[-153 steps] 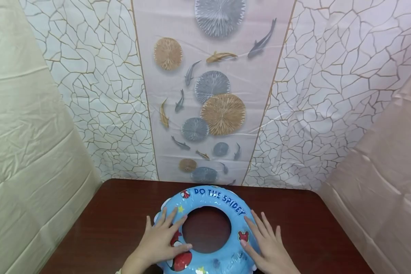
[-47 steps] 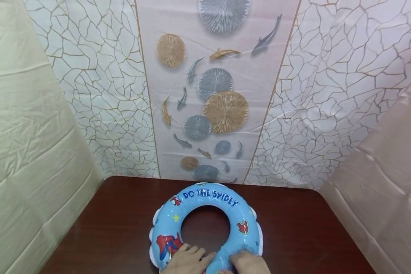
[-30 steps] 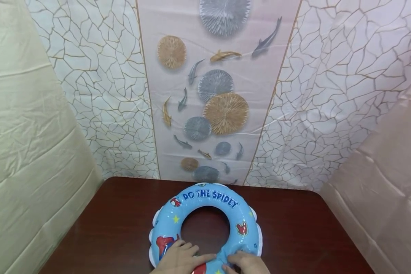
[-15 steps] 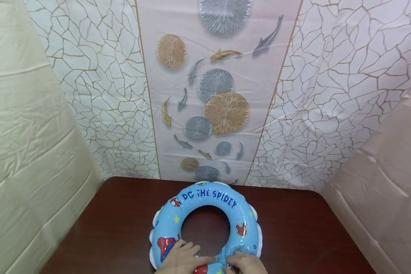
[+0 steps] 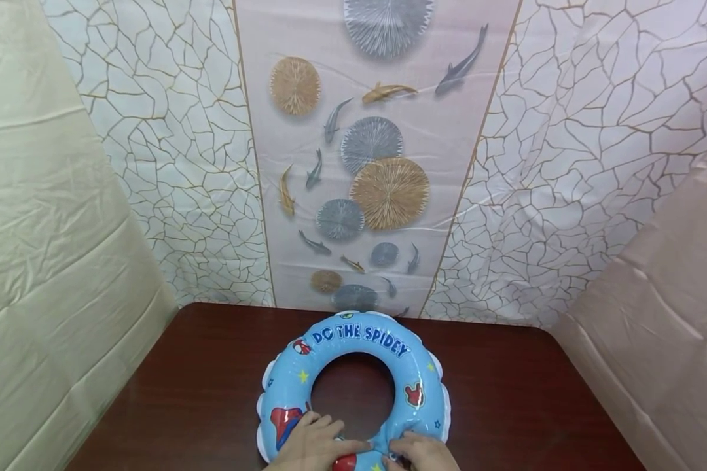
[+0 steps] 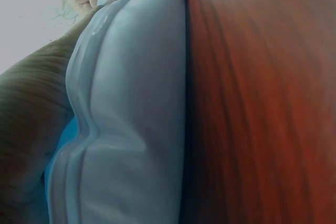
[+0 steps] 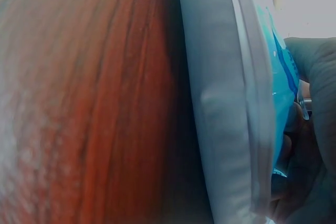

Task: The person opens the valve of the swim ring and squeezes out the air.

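Note:
A light blue inflatable swim ring (image 5: pixel 289 386) with a white scalloped edge and "DO THE SPIDEY" lettering lies flat on the table. My left hand (image 5: pixel 312 445) rests on its near left part, fingers spread and thumb pointing right across the ring. The right hand (image 5: pixel 421 451) is at the near right part, fingers bent, where the blue plastic is creased. In the right wrist view a small clear plastic valve (image 7: pixel 303 103) shows between the thumb and fingers of that hand. The ring's nearest edge lies outside the head view.
Dark red-brown wood table (image 5: pixel 507 392) surrounds the ring. Behind it hangs a patterned cloth (image 5: pixel 353 196) with fish and round motifs. Beige fabric walls (image 5: pixel 53 261) close in the left and right sides.
From hands spread on both sides, both have come to the ring's near part, and the ring has turned slightly counterclockwise. Over the last second the hands have hardly moved.

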`<state>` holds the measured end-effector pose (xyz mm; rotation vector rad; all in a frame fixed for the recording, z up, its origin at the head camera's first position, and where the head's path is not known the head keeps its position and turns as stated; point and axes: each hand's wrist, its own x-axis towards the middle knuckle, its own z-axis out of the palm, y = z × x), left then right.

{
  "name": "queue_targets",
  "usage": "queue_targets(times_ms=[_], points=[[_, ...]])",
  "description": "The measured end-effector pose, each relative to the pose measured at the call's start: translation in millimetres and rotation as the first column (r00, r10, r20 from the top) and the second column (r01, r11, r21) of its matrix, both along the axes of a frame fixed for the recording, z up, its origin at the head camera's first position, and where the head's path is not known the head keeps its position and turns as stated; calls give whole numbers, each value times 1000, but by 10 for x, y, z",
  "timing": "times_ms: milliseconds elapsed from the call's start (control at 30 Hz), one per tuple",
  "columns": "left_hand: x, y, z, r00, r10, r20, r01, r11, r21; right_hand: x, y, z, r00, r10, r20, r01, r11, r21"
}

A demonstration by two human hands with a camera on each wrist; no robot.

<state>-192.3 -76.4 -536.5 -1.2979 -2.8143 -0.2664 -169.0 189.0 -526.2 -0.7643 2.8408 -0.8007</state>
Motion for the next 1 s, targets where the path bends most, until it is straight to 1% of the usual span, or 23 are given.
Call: queue_targets(times_ms=[133,367,467,567,633,700,800,867,933,1000], points=[[-7,3,-8,1000,-2,11,2,1000,-1,1,-2,-3,1000,-1,6,1,1000,0],[-11,0,-21,1000,-11,-10,12,1000,21,-4,-15,5,1000,3,10,-3,1000,-1],[-20,1,-40,1000,-14,-3,14,1000,22,-10,-12,-1,1000,4,16,-4,1000,-7],[-51,0,-93,999,-30,-12,30,1000,-8,-18,0,-20,1000,17,11,-17,1000,-9],[-80,-11,-150,998,-53,-27,53,998,-22,-28,10,-38,999,38,-6,-38,999,-6],[-109,-33,-205,995,-88,-38,87,996,-14,-38,21,-58,998,58,-32,-58,998,-4],[-144,-75,-263,989,-149,-22,150,986,70,-53,36,-90,996,71,-53,-72,997,-17],[-159,-100,-273,981,-192,9,189,972,137,-61,44,-107,996,70,-57,-73,997,-37],[-168,-119,-274,973,-225,54,211,958,194,-69,49,-127,996,69,-64,-73,996,-51],[-170,-134,-270,964,-241,109,212,951,227,-72,49,-140,996,69,-62,-73,995,-62]])
